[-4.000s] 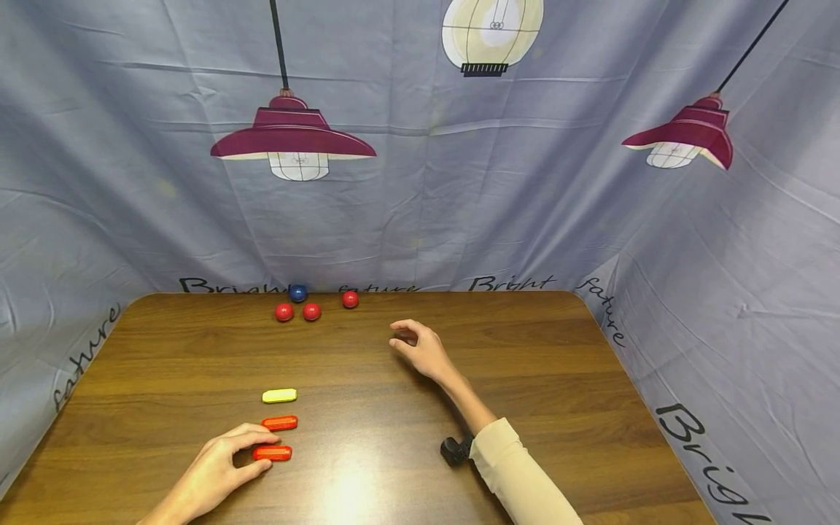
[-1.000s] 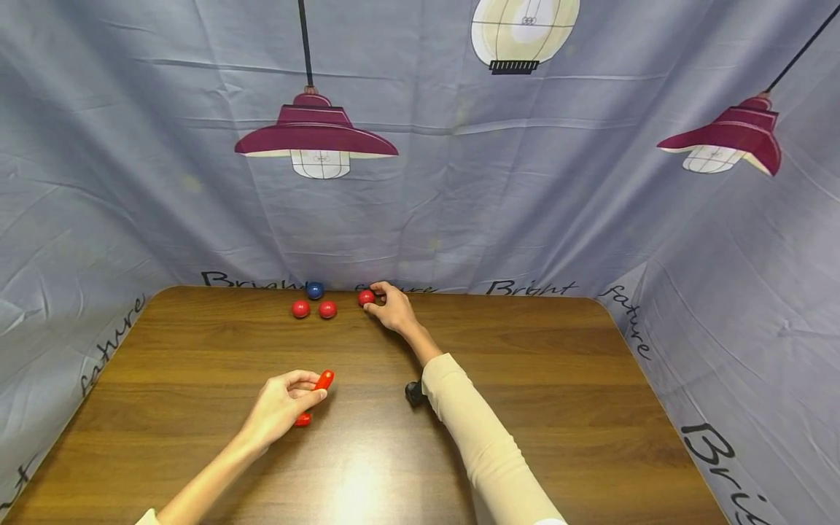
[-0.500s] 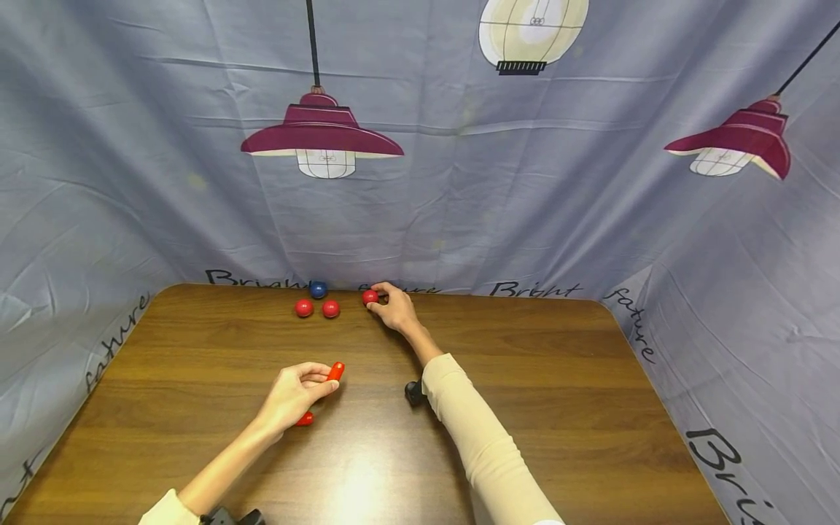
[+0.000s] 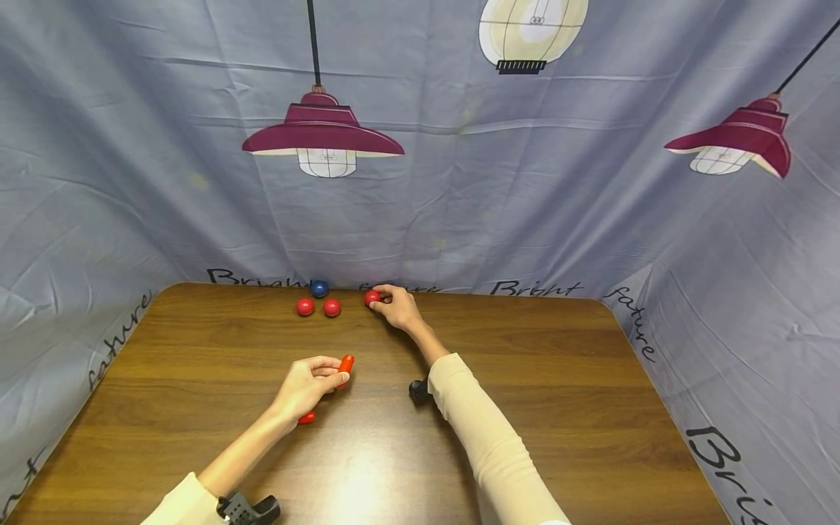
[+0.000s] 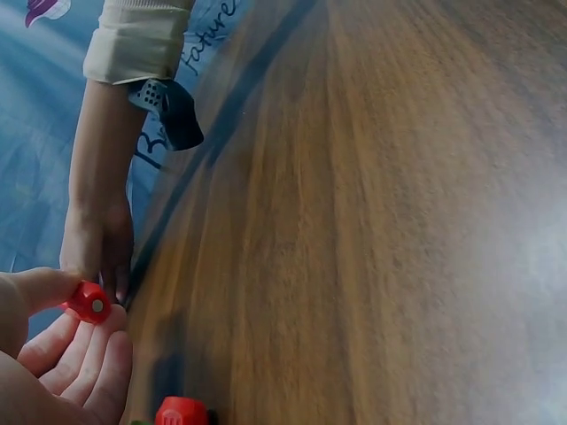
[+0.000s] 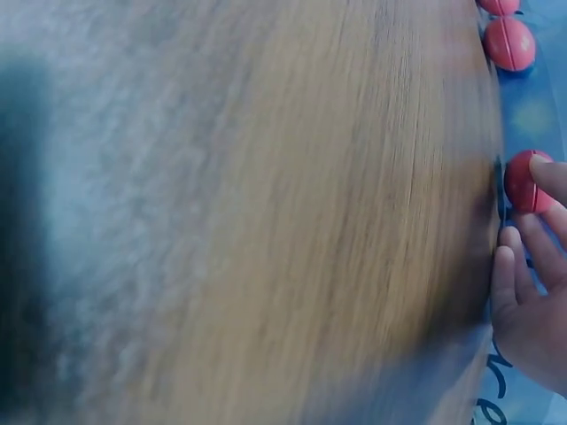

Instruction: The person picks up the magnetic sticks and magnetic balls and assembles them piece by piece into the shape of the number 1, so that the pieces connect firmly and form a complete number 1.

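My left hand point(image 4: 307, 386) pinches a short red magnetic rod point(image 4: 345, 364) between thumb and fingers above the middle of the table. In the left wrist view the rod's end point(image 5: 96, 305) faces the camera, with a pale round dot in it. A second red rod point(image 4: 306, 418) lies on the table, partly hidden behind my left wrist. At the back edge my right hand point(image 4: 399, 309) pinches a red ball point(image 4: 372, 297); the right wrist view shows the thumb on the seamed ball point(image 6: 524, 181) and fingers below it.
Left of my right hand are two red balls point(image 4: 305, 306) point(image 4: 332, 308) and a blue ball point(image 4: 319, 289) close behind them. The wooden table point(image 4: 538, 394) ends at a printed grey-blue curtain point(image 4: 426, 197). Black wrist cameras point(image 4: 418, 392) sit at both cuffs.
Four seconds ago, my left hand was at the lower red rod and my right hand held nothing. Since then, both hands took hold; lately, the left moved slightly right and away with its rod.
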A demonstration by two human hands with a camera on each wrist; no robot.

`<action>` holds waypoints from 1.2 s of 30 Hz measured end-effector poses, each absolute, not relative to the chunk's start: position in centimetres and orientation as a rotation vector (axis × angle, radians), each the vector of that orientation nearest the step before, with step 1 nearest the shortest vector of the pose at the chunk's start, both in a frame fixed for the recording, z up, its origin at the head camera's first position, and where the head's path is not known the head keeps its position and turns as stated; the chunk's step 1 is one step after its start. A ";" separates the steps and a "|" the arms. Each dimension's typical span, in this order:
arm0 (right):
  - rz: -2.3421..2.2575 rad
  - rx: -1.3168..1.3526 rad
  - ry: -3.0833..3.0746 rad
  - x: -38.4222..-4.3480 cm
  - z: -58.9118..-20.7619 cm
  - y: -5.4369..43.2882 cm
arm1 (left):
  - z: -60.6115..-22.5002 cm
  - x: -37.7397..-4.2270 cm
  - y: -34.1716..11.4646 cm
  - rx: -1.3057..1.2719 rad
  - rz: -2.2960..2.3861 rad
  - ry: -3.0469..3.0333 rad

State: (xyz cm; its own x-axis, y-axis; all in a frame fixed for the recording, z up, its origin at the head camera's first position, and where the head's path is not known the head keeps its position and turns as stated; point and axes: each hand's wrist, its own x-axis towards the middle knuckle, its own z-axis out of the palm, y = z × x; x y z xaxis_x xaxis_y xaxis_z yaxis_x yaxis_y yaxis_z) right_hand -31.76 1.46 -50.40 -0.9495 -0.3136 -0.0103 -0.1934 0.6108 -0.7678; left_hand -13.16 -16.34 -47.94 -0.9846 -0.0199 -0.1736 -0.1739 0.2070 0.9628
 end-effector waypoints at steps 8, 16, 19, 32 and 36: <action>-1.377 -0.438 2.598 -31.4 -50.4 2.7 | -47.9 -13.9 -15.5 -0.188 1.934 2.301; -1.378 -0.408 2.553 -30.8 -50.5 3.5 | -47.8 -14.5 -14.5 -0.177 1.965 2.266; -1.397 -0.435 2.550 -30.6 -50.4 3.8 | -47.7 -14.6 -14.0 -0.201 1.989 2.248; -1.403 -0.515 2.532 -29.5 -50.0 5.5 | -47.7 -15.4 -12.1 -0.254 2.110 2.134; -1.414 -0.529 2.502 -28.9 -49.6 5.7 | -47.7 -15.6 -11.6 -0.260 2.121 2.125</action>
